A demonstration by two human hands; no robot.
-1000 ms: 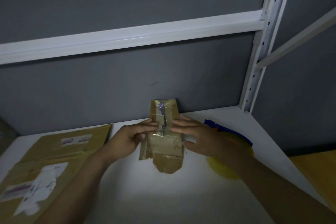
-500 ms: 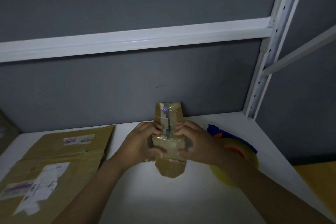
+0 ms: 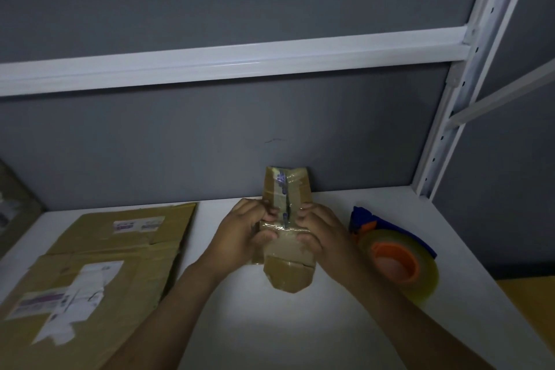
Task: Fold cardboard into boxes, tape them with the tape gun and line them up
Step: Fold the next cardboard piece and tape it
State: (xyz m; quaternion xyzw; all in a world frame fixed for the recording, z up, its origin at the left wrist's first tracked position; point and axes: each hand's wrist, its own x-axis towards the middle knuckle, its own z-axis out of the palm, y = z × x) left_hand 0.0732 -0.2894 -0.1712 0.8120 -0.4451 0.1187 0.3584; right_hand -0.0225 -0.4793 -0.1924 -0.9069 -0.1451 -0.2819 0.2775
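A small flattened brown cardboard box (image 3: 286,267), covered in old tape, is held over the white table (image 3: 270,333) near the grey back wall. My left hand (image 3: 240,237) grips its left side and my right hand (image 3: 322,234) grips its right side, fingers curled over a taped seam in the middle. One flap points up at the wall and another hangs toward me. The blue tape gun (image 3: 396,258) with an orange core and a clear tape roll lies on the table just right of my right wrist.
Large flattened cardboard sheets with white labels (image 3: 90,273) lie on the left of the table. A white shelf rail (image 3: 240,60) crosses the wall above, with a white upright post (image 3: 459,93) at the right. A yellow surface (image 3: 534,306) shows beyond the table's right edge.
Both hands went from lying flat on the small box to curling round it at the seam. The view shifted slightly, showing more of the tape gun.
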